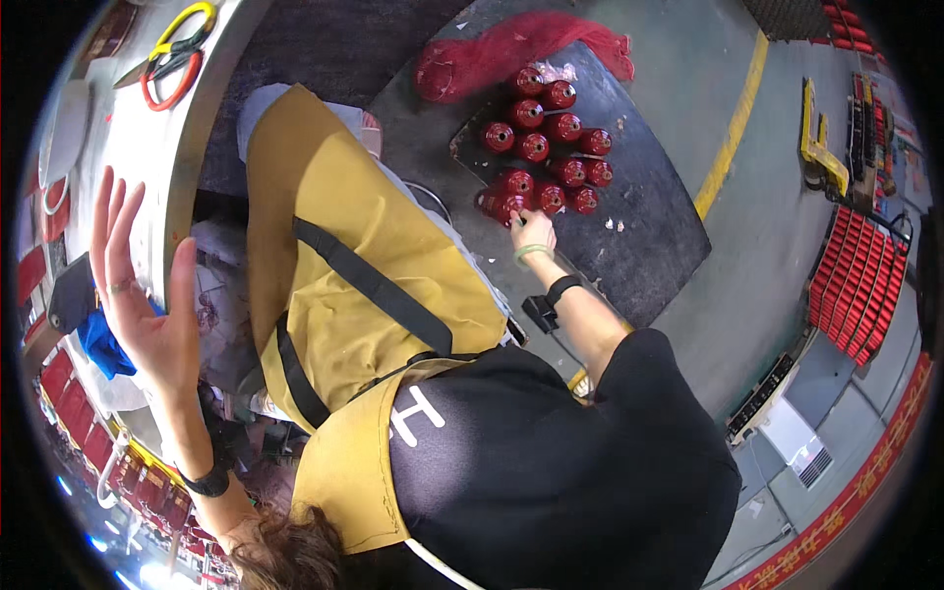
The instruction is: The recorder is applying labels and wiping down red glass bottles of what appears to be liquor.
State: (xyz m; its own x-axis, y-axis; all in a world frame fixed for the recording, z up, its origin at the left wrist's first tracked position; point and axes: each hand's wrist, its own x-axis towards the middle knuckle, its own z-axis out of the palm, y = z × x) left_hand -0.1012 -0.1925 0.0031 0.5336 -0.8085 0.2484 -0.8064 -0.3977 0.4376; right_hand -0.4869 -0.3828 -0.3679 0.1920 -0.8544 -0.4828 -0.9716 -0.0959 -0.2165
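My right hand (534, 234) reaches down with fingers closed around the near end of a glossy red bottle-shaped cylinder (501, 205), which looks tilted. Beyond it, several more red cylinders (562, 126) stand close together, with round holes showing in their tops. They rest on a dark board (654, 246) low by the floor. My left hand (152, 315) is raised beside the workbench (208, 118), fingers stretched and thumb apart, holding nothing. A tan apron (383, 256) with black straps covers my front and lap.
Red mesh netting (511, 49) lies at the board's far edge. Scissors (177, 59) with yellow and red handles sit on the workbench at the left. A yellow floor line (733, 138) runs along the right. Stacked red cylinders (855, 285) stand farther right.
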